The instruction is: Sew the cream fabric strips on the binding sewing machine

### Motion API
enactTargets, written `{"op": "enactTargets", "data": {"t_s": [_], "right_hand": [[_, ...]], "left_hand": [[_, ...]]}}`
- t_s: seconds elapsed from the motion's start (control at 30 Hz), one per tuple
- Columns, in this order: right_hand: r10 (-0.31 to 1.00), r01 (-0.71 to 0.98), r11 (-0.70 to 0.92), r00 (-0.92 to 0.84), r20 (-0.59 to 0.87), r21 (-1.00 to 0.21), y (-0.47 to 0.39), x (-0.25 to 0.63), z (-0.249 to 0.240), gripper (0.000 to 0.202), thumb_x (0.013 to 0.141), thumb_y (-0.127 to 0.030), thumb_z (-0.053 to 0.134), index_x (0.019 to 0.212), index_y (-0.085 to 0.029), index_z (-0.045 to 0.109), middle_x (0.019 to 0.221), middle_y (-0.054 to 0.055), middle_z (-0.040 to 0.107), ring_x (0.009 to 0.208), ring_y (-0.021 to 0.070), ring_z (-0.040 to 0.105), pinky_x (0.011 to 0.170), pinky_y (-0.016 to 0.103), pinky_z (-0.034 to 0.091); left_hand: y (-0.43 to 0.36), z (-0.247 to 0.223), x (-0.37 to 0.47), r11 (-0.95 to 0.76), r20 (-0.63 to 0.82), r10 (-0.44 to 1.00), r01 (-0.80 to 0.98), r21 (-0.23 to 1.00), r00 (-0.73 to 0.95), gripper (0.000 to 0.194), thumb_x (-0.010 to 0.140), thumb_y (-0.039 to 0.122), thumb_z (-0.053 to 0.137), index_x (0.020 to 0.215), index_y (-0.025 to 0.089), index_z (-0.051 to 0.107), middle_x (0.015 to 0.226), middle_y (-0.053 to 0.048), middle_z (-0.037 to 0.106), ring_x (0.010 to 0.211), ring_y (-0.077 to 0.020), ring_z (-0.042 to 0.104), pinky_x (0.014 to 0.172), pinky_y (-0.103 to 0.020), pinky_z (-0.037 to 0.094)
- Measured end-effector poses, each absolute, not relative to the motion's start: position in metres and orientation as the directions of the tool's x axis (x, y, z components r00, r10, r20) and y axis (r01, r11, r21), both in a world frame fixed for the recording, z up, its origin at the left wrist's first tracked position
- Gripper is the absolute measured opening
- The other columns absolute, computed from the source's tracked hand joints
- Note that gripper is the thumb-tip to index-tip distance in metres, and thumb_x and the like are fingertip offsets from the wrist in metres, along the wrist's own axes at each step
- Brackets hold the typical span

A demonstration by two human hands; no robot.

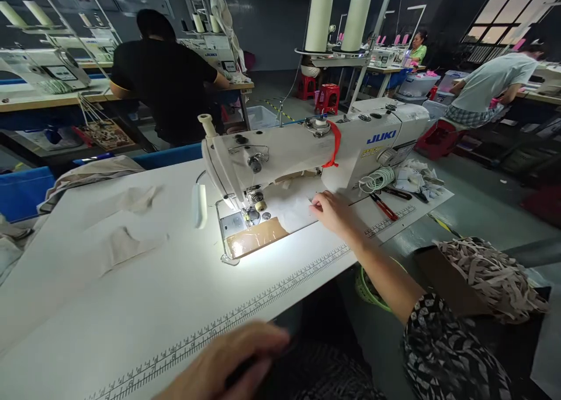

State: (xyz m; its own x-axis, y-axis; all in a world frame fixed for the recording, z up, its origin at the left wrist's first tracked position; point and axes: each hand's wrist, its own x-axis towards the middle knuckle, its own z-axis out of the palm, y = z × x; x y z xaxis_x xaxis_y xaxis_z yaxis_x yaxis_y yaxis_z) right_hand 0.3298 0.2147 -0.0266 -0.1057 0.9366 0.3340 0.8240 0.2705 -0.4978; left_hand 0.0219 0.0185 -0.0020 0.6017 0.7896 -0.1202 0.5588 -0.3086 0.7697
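A white sewing machine [289,148] with a red ribbon on its arm stands on a white table [175,283]. My right hand [328,210] is on the machine bed under the arm, its fingertips pinched together; whatever they hold is too small to name. Close to the camera, my left hand [236,359] hangs blurred over the table's front edge, fingers curled, and what is between them cannot be made out. The needle area [250,216] is lit, with tan tape [256,238] on the bed in front of it.
Beige fabric pieces [125,245] lie at the left. Right of the machine are red-handled snips [384,207], a coiled cord [377,179] and scraps [418,178]. A box of fabric strips [495,277] and a green basket [372,289] stand below. A person in black [162,84] sits beyond.
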Motion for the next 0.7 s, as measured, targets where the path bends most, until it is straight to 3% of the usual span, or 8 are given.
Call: {"op": "enactTargets", "data": {"t_s": [0.1,0.2,0.33,0.4,0.47,0.6,0.7], "right_hand": [[0.920,0.830,0.314,-0.146,0.362,-0.462,0.210,0.332,-0.029,0.007,0.088,-0.017,0.058,0.084,-0.021,0.062,0.095,0.005,0.065,0.079,0.0196,0.062,0.062,0.026,0.039],[0.909,0.810,0.357,-0.186,0.374,-0.465,0.207,0.336,-0.028,0.003,0.090,-0.020,0.060,0.089,-0.022,0.062,0.099,0.003,0.067,0.074,0.0158,0.063,0.063,0.025,0.041],[0.908,0.793,0.374,-0.208,0.363,-0.482,0.212,0.340,-0.031,0.002,0.092,-0.023,0.062,0.090,-0.023,0.062,0.088,0.000,0.071,0.065,0.0142,0.063,0.059,0.024,0.041],[0.909,0.797,0.370,-0.207,0.361,-0.476,0.215,0.340,-0.033,0.003,0.092,-0.023,0.063,0.088,-0.022,0.062,0.084,0.000,0.072,0.065,0.0152,0.063,0.058,0.024,0.040],[0.909,0.807,0.366,-0.204,0.363,-0.464,0.216,0.339,-0.034,0.004,0.092,-0.022,0.063,0.087,-0.022,0.062,0.085,0.001,0.073,0.068,0.0166,0.065,0.059,0.025,0.040],[0.906,0.830,0.362,-0.207,0.368,-0.424,0.215,0.338,-0.033,0.004,0.091,-0.019,0.062,0.093,-0.021,0.064,0.096,0.007,0.074,0.080,0.0214,0.067,0.063,0.027,0.041],[0.903,0.837,0.375,-0.234,0.360,-0.398,0.212,0.339,-0.029,0.008,0.091,-0.017,0.057,0.094,-0.020,0.064,0.097,0.008,0.071,0.082,0.0225,0.066,0.065,0.028,0.041]], "left_hand": [[0.089,0.021,0.081,-0.411,0.133,0.852,0.490,0.769,0.506,0.030,0.100,0.036,0.044,0.123,0.028,0.062,0.121,-0.008,0.067,0.100,-0.0215,0.067,0.085,-0.036,0.061],[0.159,0.003,0.127,-0.522,0.425,0.850,0.609,0.597,0.312,0.026,0.092,0.027,0.054,0.116,0.019,0.062,0.116,-0.013,0.066,0.103,-0.0258,0.062,0.090,-0.044,0.056],[0.216,-0.024,0.158,-0.450,0.434,0.875,0.689,0.568,0.214,0.017,0.083,0.021,0.065,0.099,0.016,0.065,0.119,-0.016,0.064,0.115,-0.0344,0.054,0.094,-0.052,0.049],[0.227,-0.026,0.163,-0.424,0.419,0.887,0.702,0.572,0.195,0.002,0.083,0.019,0.065,0.085,0.018,0.065,0.110,-0.014,0.067,0.113,-0.0348,0.054,0.091,-0.051,0.049],[0.231,-0.025,0.164,-0.413,0.409,0.893,0.699,0.584,0.187,0.008,0.084,0.018,0.063,0.076,0.019,0.062,0.099,-0.011,0.068,0.108,-0.0326,0.056,0.090,-0.049,0.049],[0.220,-0.019,0.155,-0.406,0.412,0.898,0.648,0.644,0.153,0.009,0.088,0.018,0.055,0.080,0.020,0.056,0.089,-0.008,0.067,0.099,-0.0261,0.060,0.090,-0.042,0.049],[0.199,-0.015,0.143,-0.381,0.387,0.914,0.589,0.712,0.123,0.006,0.093,0.019,0.046,0.089,0.021,0.049,0.085,-0.006,0.066,0.085,-0.0204,0.064,0.075,-0.034,0.052]]}}
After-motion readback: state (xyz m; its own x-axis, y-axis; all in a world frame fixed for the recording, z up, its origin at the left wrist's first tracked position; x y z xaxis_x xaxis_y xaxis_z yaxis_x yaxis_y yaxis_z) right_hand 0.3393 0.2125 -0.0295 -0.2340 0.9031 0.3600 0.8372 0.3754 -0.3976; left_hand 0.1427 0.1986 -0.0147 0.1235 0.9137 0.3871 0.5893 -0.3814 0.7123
